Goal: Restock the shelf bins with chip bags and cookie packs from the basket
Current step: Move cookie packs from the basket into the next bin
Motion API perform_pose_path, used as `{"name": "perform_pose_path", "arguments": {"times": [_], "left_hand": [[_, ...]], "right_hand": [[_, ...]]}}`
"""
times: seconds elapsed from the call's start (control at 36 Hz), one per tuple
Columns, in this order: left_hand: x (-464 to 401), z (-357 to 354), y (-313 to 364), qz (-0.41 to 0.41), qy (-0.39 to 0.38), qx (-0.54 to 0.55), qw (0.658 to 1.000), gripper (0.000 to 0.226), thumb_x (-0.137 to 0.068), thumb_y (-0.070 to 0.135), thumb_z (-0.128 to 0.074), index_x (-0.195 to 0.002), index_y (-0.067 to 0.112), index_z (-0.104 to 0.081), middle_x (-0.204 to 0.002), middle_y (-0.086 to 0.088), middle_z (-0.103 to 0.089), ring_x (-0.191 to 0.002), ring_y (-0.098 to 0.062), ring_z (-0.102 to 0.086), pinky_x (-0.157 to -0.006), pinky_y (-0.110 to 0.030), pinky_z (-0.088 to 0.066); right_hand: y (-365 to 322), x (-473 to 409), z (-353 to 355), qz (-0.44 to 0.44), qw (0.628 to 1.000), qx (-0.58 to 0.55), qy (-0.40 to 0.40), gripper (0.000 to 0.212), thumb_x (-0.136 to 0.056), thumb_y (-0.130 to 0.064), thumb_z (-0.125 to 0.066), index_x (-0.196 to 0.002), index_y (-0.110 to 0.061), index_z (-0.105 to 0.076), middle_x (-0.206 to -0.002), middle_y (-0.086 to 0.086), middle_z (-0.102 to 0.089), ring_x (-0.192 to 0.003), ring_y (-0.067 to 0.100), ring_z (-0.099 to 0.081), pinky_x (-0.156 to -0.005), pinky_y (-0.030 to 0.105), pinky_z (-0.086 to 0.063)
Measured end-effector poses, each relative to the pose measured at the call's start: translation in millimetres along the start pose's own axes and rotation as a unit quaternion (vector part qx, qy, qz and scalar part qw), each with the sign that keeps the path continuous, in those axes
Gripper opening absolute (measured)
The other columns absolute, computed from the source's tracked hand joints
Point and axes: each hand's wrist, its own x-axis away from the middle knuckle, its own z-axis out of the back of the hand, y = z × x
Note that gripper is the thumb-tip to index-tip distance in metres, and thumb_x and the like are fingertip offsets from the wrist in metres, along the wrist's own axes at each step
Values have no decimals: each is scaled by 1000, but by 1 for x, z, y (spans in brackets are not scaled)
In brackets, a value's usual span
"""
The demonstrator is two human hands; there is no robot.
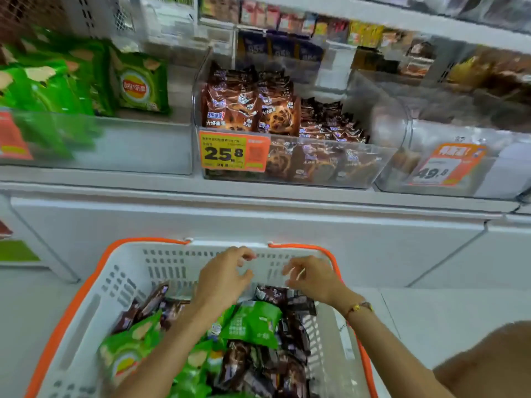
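A white basket with an orange rim stands low in front of me, full of green chip bags and brown cookie packs. My left hand and my right hand hover side by side over the basket's far end, fingers loosely curled and holding nothing. On the shelf above, a clear bin holds brown cookie packs. The clear bin to its left holds green chip bags.
An orange and yellow price tag reading 25.8 hangs on the cookie bin. Another clear bin with an orange tag sits to the right. More snack packs fill the upper shelf. A white shelf base runs behind the basket.
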Motion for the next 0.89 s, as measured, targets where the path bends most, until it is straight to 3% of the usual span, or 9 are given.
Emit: {"name": "perform_pose_path", "arguments": {"times": [0.08, 0.17, 0.25, 0.31, 0.39, 0.56, 0.69, 0.78, 0.89], "left_hand": [[11, -29, -24, 0, -93, -62, 994, 31, -90, 20, -62, -118, 33, -61, -118, 11, -62, -107, -8, -58, -83, -27, -47], [24, -55, -44, -43, -182, -125, 974, 45, -92, 16, -58, -135, 30, -51, -142, 5, -48, -129, -16, -45, -99, -28, -38], [34, -78, -58, -76, -256, -169, 949, 64, -94, 15, -54, -150, 28, -27, -159, 4, -21, -144, -16, -23, -113, -29, -22], [39, -91, -64, -80, -285, -194, 935, 74, -94, 20, -56, -154, 27, -13, -161, 2, -7, -146, -19, -15, -117, -35, -20], [44, -102, -69, -68, -313, -224, 920, 80, -94, 25, -56, -154, 27, -3, -162, 1, -2, -147, -21, -9, -117, -43, -22], [43, -105, -70, -83, -297, -221, 925, 65, -93, 20, -57, -150, 30, -26, -156, 4, -21, -141, -19, -21, -114, -42, -28], [44, -105, -74, -61, -309, -179, 932, 63, -93, 24, -57, -148, 33, -27, -155, 5, -22, -141, -19, -20, -114, -47, -28], [41, -100, -76, -24, -314, -100, 944, 57, -93, 26, -58, -145, 33, -35, -155, 5, -25, -140, -20, -24, -114, -43, -27], [27, -83, -70, 43, -274, 59, 959, 46, -94, 19, -59, -138, 24, -47, -149, -1, -38, -123, -18, -46, -105, -31, -35]], "right_hand": [[18, 8, -33, -34, 993, 47, -99, 22, -79, -6, -60, -93, -18, -72, -80, 4, -64, -74, 12, -55, -64, 21, -39], [39, 13, -64, -51, 979, 102, -168, 28, -80, -11, -62, -107, -16, -69, -105, 9, -67, -92, 22, -61, -76, 27, -47], [58, 18, -90, -47, 967, 186, -169, 39, -81, -14, -63, -120, -13, -57, -124, 14, -54, -120, 34, -48, -95, 39, -45], [62, 22, -100, -40, 956, 249, -150, 54, -82, -13, -64, -132, -8, -45, -137, 15, -42, -133, 34, -35, -104, 45, -39], [65, 29, -112, -46, 941, 303, -142, 53, -85, -12, -63, -132, -5, -40, -135, 16, -42, -127, 33, -40, -100, 43, -42], [57, 33, -122, -69, 946, 296, -117, 52, -85, 1, -58, -132, -6, -37, -131, 14, -43, -114, 34, -53, -83, 41, -45], [49, 26, -111, -81, 956, 252, -124, 37, -86, 1, -52, -121, -6, -46, -124, 16, -50, -110, 36, -55, -80, 39, -45], [43, 15, -91, -105, 971, 184, -109, 26, -83, -3, -52, -109, -9, -56, -115, 14, -60, -103, 34, -58, -80, 38, -48], [26, -8, -56, -132, 989, 19, -63, 27, -81, -2, -59, -106, -9, -65, -108, 15, -67, -95, 28, -63, -77, 34, -53]]}}
